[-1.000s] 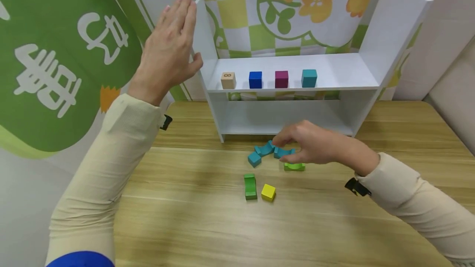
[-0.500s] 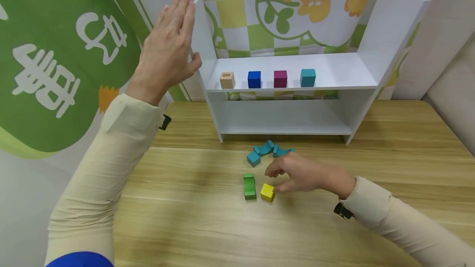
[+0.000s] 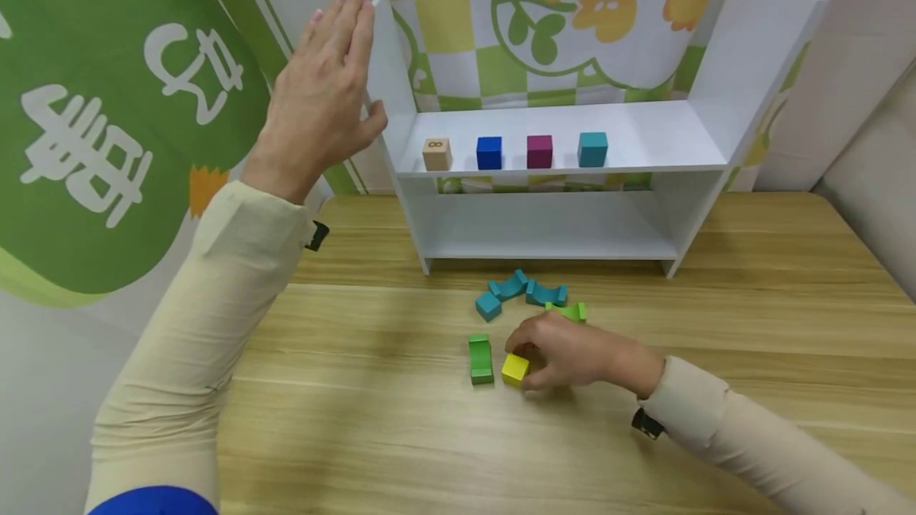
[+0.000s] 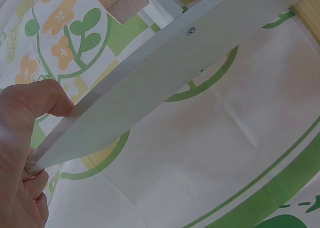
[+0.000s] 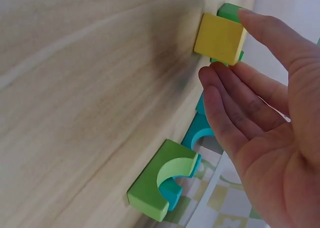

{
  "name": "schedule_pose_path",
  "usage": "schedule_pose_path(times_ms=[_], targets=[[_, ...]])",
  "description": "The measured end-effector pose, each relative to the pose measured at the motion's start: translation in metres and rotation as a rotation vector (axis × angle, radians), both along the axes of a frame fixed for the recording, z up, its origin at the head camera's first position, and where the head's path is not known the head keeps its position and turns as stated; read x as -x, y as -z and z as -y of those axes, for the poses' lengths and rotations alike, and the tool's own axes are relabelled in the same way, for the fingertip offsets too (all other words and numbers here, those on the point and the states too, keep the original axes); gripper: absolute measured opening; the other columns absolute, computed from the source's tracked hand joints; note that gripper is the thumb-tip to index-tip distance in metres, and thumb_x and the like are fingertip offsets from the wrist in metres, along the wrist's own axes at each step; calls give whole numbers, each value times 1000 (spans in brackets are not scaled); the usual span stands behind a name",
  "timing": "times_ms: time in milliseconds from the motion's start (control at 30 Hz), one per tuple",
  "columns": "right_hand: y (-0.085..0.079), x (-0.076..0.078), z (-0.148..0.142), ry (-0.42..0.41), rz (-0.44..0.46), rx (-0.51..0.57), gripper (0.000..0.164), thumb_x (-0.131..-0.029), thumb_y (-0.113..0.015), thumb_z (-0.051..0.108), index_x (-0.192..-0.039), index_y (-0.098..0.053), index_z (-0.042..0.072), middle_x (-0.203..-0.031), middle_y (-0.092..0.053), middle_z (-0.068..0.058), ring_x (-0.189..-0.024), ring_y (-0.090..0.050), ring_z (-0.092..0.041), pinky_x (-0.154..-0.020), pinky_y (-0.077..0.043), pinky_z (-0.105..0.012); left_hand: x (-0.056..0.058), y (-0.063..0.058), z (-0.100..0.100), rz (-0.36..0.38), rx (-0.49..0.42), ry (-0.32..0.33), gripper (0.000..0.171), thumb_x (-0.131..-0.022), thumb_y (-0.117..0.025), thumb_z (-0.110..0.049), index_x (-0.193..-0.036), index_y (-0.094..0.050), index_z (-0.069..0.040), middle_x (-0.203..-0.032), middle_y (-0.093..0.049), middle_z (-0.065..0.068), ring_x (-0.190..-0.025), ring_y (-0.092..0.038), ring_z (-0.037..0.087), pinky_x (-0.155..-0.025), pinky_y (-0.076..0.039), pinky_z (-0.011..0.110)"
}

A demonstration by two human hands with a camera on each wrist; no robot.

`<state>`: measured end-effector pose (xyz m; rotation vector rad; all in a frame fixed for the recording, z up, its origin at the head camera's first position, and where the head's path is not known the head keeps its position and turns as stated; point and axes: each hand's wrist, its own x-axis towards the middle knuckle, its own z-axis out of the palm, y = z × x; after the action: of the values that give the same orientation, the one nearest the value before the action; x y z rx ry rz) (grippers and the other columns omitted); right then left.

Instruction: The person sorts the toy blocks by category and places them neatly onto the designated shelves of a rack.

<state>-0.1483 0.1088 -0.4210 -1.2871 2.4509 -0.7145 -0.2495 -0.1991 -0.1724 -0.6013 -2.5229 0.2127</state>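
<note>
My left hand [image 3: 315,90] holds the left side panel of a white shelf [image 3: 565,225]; in the left wrist view, thumb and fingers lie on either side of the panel's edge [image 4: 95,97]. Low over the table, my right hand [image 3: 568,352] has its thumb and index finger at opposite sides of a yellow cube [image 3: 514,370], pinching it. The cube [image 5: 220,37] rests on the table in the right wrist view, the other fingers below it. Just left of it lies a green curved block [image 3: 481,359]. A light green arch block [image 3: 572,311] is partly hidden behind the right hand.
Two teal curved blocks [image 3: 546,294] and a teal cube [image 3: 488,306] lie before the shelf. Along its upper board stand a wooden cube marked 8 [image 3: 437,155], a blue cube [image 3: 490,153], a magenta cube [image 3: 540,152] and a teal cube [image 3: 592,149].
My right hand has come nearer and to the left, from above the light green arch block to the yellow cube, its fingers now around it. The left hand stays on the panel.
</note>
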Motion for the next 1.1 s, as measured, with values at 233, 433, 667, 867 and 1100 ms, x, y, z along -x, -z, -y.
schedule_pose_path(times_ms=[233, 433, 667, 867, 1100], targets=[[4, 0, 4, 12, 14, -9, 39, -85, -86, 17, -120, -75, 2, -110, -78, -3, -88, -63, -6, -80, -58, -18, 0, 0, 0, 0, 6, -11, 95, -99, -64, -25, -168, -6, 3, -178, -2, 19, -167, -7, 35, -139, -3, 43], [4, 3, 3, -3, 9, -22, 40, -85, -84, 12, -122, -74, 2, -119, -78, -6, -96, -67, -7, -86, -62, -21, 1, 1, 0, -6, 4, -3, 95, -99, -64, -26, -168, -6, 4, -178, -3, 19, -167, -8, 35, -139, -3, 44], [-3, 9, -5, -19, 11, -22, 41, -83, -80, 6, -124, -74, 2, -123, -78, -8, -103, -73, -12, -91, -65, -28, 2, 1, 0, -7, -2, 3, 95, -98, -65, -26, -168, -7, 4, -178, -4, 19, -167, -8, 35, -139, -4, 44], [-20, 14, -14, -22, 58, -38, 41, -85, -77, 4, -126, -73, 0, -125, -77, -9, -106, -75, -16, -94, -65, -31, 1, 1, 0, -8, 0, 6, 95, -98, -65, -26, -168, -7, 4, -178, -4, 20, -167, -8, 35, -139, -4, 43], [-48, 20, -29, -24, 48, -23, 40, -86, -76, 2, -125, -74, 0, -124, -77, -12, -104, -77, -18, -93, -66, -33, 1, 1, 0, -3, 5, -1, 95, -99, -64, -26, -168, -6, 4, -178, -3, 20, -167, -8, 35, -138, -4, 44]])
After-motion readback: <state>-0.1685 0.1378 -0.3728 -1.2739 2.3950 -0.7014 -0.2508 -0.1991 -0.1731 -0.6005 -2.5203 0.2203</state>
